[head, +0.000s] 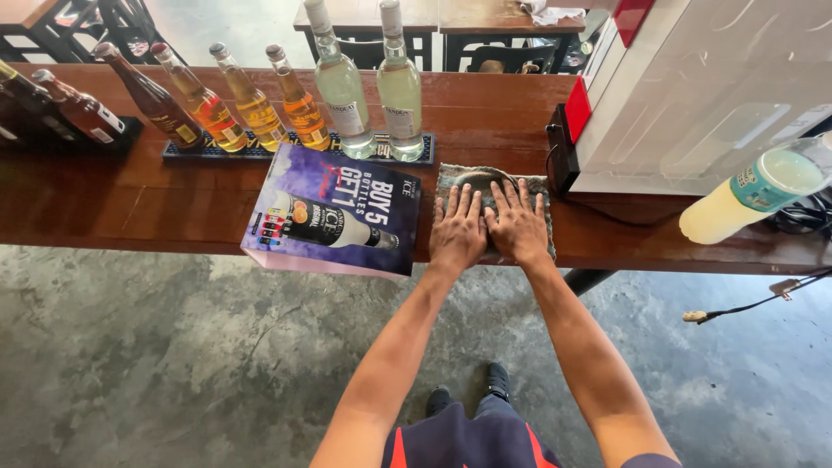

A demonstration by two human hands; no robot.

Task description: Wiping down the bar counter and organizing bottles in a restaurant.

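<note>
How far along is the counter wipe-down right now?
Done: I cannot tell which wood is already wiped. In hand: left hand and right hand press flat on the grey cloth at the counter edge. Left: the purple poster and bottles cover other areas.

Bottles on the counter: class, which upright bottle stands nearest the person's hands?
The right-hand clear bottle of the pale pair on the black mat. It stands just behind the grey cloth under both hands; the amber bottles stand farther left.
</note>
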